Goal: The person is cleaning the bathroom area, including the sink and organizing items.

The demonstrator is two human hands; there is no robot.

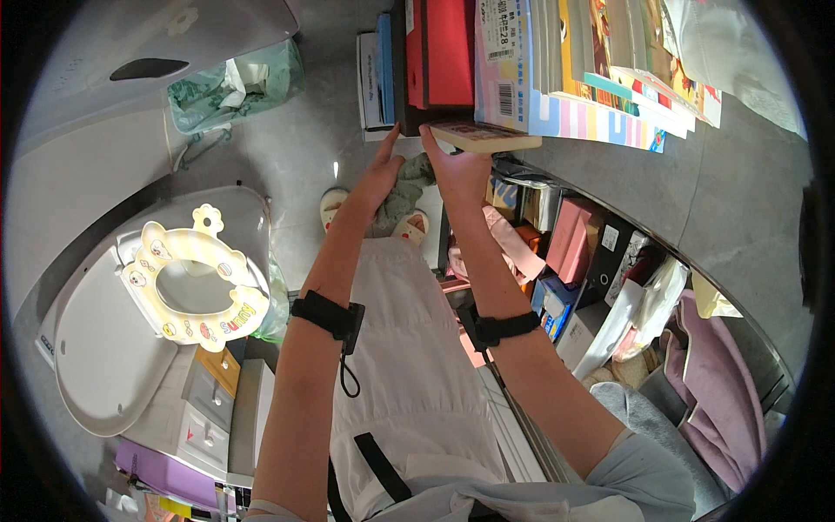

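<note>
My left hand [380,181] reaches forward with its index fingertip at the lower corner of a black box or binder [413,124]. No object shows between its thumb and index finger. My right hand [462,171] is at the near side of a thick cream-edged book or board [499,139] with a patterned top. Its thumb lies along the left end of this piece, and its other fingers are partly hidden beneath it. A red folder or box [449,55] stands against the black one. Beside it is a pastel striped box [505,85] bearing printed labels.
Several upright books [587,46] fill the striped box. To the right, an open drawer [652,235] holds pink boxes, bags and cloth. A toilet with a yellow child seat [196,287] stands left. Beyond it hangs a green plastic bag [238,85]. Slippers [411,226] are below my hands.
</note>
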